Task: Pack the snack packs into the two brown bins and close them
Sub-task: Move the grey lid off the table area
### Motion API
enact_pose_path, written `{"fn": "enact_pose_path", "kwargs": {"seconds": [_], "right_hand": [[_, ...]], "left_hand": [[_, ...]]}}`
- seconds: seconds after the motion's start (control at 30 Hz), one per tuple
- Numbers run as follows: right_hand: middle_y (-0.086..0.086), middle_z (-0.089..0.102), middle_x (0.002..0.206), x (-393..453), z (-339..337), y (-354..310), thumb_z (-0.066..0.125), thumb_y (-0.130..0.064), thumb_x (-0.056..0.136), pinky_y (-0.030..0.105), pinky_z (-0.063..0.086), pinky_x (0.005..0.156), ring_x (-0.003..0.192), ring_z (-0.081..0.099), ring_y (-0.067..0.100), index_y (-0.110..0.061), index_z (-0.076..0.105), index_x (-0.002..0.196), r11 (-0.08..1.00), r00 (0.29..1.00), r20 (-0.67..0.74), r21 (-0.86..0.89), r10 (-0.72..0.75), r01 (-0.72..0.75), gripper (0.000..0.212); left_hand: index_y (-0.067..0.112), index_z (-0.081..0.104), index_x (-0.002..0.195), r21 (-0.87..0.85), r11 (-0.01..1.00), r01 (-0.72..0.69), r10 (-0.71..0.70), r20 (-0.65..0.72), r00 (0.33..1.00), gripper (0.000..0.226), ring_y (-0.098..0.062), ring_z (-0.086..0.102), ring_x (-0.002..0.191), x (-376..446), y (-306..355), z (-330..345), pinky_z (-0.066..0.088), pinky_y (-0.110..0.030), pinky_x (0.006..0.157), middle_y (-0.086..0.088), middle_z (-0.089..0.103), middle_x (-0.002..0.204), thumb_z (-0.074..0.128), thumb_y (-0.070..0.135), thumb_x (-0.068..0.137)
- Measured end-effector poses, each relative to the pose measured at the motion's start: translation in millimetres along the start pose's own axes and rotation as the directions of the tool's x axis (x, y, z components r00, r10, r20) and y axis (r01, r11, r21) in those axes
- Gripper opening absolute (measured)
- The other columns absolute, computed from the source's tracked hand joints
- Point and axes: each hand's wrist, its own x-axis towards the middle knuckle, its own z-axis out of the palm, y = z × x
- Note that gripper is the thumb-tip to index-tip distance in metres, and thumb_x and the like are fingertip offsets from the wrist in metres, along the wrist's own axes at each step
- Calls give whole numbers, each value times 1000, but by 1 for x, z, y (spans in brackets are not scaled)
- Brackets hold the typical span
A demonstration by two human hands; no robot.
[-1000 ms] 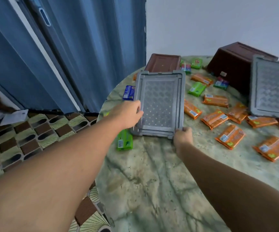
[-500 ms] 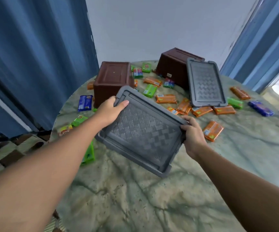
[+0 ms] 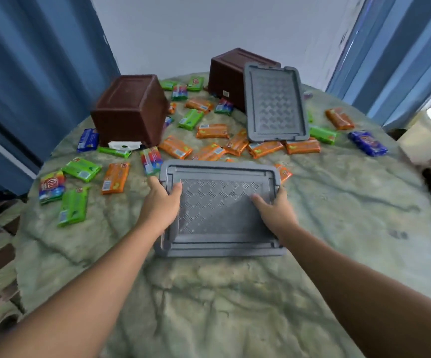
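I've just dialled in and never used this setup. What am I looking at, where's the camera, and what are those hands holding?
There is no machine here: a person works with two bare hands, and the single camera sits on their head, looking forward and down. The left hand and right hand each grip a side of a grey lid, low over the round marbled table. Farther back two brown bins stand upside down, a left bin and a right bin with a second grey lid leaning on it. Orange, green, blue and multicoloured snack packs lie scattered around them, unpacked.
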Motion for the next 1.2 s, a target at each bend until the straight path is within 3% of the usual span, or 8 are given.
{"fn": "enact_pose_path", "kwargs": {"seconds": [0.1, 0.2, 0.3, 0.43, 0.8, 0.93, 1.03, 1.2], "right_hand": [[22, 28, 156, -6, -44, 32, 74, -73, 75, 50, 29, 120, 146, 30, 41, -12, 6, 162, 969, 999, -22, -246, 27, -32, 127], [22, 25, 158, -1, -86, 65, 69, -82, 71, 48, 23, 120, 147, 25, 41, -11, -1, 164, 891, 999, -37, -454, 0, -16, 136], [19, 26, 156, 11, -124, 92, 63, -88, 69, 50, 27, 117, 144, 29, 42, -15, 2, 164, 837, 999, -38, -548, -7, -15, 134], [15, 24, 157, 28, -165, 107, 58, -84, 78, 52, 27, 116, 143, 27, 42, -19, 3, 164, 786, 998, -26, -618, -55, 27, 121], [10, -10, 172, 73, -223, 130, 44, -71, 96, 51, 7, 126, 157, -9, 35, -16, 8, 164, 644, 995, 98, -762, 5, 72, 95], [18, 12, 168, 54, -206, 121, 58, -49, 93, 56, 9, 123, 154, 6, 43, -20, 27, 159, 689, 982, -82, -723, -168, 57, 78], [19, 42, 138, 33, -163, 100, 66, -25, 84, 58, 32, 109, 127, 36, 44, -18, 53, 139, 761, 890, -213, -618, -403, 196, 57], [10, 46, 128, 1, -61, 37, 61, -31, 94, 48, 35, 98, 117, 39, 35, -25, 54, 137, 780, 900, -65, -528, -431, 336, 44]], "left_hand": [[13, 39, 104, 307, 952, 8, -48, 122, 991, 50, -38, 60, 112, -36, 7, 37, 45, -40, 82, -17, 62, 119, 46, 62, 99], [16, 49, 101, 427, 904, -22, -79, 217, 973, 57, -35, 61, 113, -65, 15, 72, 48, -38, 85, -15, 65, 123, 45, 72, 93], [13, 59, 101, 487, 872, -51, -95, 270, 958, 63, -32, 67, 105, -86, 34, 104, 49, -35, 80, -14, 71, 110, 45, 74, 92], [11, 61, 73, 441, 895, -59, -135, 395, 909, 62, -18, 70, 53, -102, 72, 134, 56, -29, 69, -1, 71, 56, 44, 65, 97], [12, 64, 85, 549, 819, -168, -112, 439, 892, 58, -18, 70, 55, -105, 127, 195, 54, -27, 60, 0, 71, 59, 40, 63, 99], [18, 53, 78, 517, 833, -196, 20, 326, 945, 48, -20, 58, 65, -96, 113, 171, 39, -29, 53, 0, 62, 75, 41, 60, 101], [20, 47, 74, 491, 842, -223, 118, 236, 965, 42, -23, 56, 66, -80, 94, 138, 30, -30, 50, -2, 58, 75, 35, 45, 106], [21, 43, 71, 476, 849, -231, 174, 160, 972, 39, -20, 54, 65, -46, 53, 60, 29, -29, 50, 1, 56, 72, 43, 40, 105]]}}
